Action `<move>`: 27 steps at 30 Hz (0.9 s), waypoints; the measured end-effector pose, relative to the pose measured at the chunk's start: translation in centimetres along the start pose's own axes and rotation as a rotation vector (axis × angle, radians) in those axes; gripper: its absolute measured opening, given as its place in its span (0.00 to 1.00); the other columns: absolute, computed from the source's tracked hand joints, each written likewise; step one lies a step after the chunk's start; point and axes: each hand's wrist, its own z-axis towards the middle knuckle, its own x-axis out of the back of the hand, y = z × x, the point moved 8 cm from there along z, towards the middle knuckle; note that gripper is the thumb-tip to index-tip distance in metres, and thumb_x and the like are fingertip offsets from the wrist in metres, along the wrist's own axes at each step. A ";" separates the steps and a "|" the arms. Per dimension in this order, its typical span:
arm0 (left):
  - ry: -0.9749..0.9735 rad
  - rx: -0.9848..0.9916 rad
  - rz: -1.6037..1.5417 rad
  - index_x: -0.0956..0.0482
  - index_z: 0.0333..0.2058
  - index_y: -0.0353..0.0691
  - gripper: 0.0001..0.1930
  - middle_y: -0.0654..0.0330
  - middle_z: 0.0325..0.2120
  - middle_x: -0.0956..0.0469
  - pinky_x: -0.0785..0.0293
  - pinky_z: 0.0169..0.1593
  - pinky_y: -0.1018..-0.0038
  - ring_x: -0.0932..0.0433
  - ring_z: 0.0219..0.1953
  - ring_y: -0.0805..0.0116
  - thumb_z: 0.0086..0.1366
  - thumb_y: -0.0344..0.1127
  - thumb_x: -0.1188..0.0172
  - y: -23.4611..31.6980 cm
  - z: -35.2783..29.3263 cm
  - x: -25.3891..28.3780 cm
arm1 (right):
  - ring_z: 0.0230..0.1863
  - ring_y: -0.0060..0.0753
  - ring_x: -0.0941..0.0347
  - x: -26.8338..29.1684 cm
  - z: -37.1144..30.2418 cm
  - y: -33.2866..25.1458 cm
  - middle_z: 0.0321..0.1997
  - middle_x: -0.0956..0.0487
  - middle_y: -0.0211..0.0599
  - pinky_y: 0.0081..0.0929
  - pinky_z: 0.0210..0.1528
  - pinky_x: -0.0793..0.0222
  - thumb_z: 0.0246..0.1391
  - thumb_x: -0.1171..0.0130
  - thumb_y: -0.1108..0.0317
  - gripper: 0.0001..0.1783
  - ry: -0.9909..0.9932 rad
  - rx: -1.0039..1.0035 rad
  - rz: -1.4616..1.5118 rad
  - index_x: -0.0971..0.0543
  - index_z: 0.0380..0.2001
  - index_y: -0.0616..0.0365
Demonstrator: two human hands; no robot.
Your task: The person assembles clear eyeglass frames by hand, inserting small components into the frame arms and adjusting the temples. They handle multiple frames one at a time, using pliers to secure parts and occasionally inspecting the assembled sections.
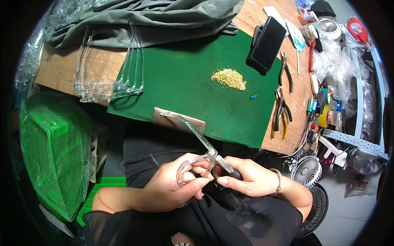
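Note:
My left hand (176,180) is closed around a clear plastic eyeglass frame (198,133) above my lap, its fingers on the rims. One temple of the frame sticks out up and to the left, toward the table edge. In my right hand (251,178) is a pair of pliers (224,165) with metal jaws and dark grips. The jaws meet the frame at its hinge corner; whether they are clamped on it is not visible. A flat, pinkish-brown block (180,119) lies at the near edge of the green mat (180,78), behind the temple's end.
Several clear frames (108,88) stand stacked at the left. A heap of small gold-coloured parts (230,78) and a blue pin (253,97) lie on the mat. Two pliers (280,112) and a black device (267,44) are at right. A green crate (57,156) stands left, a fan (306,171) right.

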 end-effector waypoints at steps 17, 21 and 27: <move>0.062 -0.619 0.831 0.29 0.41 0.34 0.18 0.55 0.30 0.25 0.25 0.32 0.74 0.23 0.30 0.60 0.48 0.20 0.42 3.3 -1.5 -1.0 | 0.36 0.42 0.34 2.2 -0.5 -4.4 0.30 0.33 0.40 0.41 0.46 0.38 0.30 0.38 0.72 0.20 0.396 0.546 -0.771 0.31 0.32 0.61; 0.050 -0.658 0.867 0.29 0.40 0.35 0.17 0.55 0.30 0.25 0.25 0.32 0.74 0.23 0.29 0.60 0.49 0.21 0.42 3.4 -1.5 -1.3 | 0.35 0.42 0.34 2.2 -0.5 -4.4 0.29 0.33 0.39 0.38 0.43 0.37 0.28 0.38 0.71 0.20 0.409 0.578 -0.790 0.31 0.31 0.60; 0.060 -0.684 0.881 0.29 0.40 0.35 0.17 0.55 0.30 0.26 0.25 0.31 0.73 0.23 0.29 0.59 0.49 0.21 0.42 3.2 -1.7 -1.3 | 0.30 0.39 0.35 2.3 -0.6 -4.0 0.25 0.34 0.37 0.33 0.35 0.38 0.28 0.38 0.69 0.17 0.463 0.610 -0.814 0.30 0.27 0.58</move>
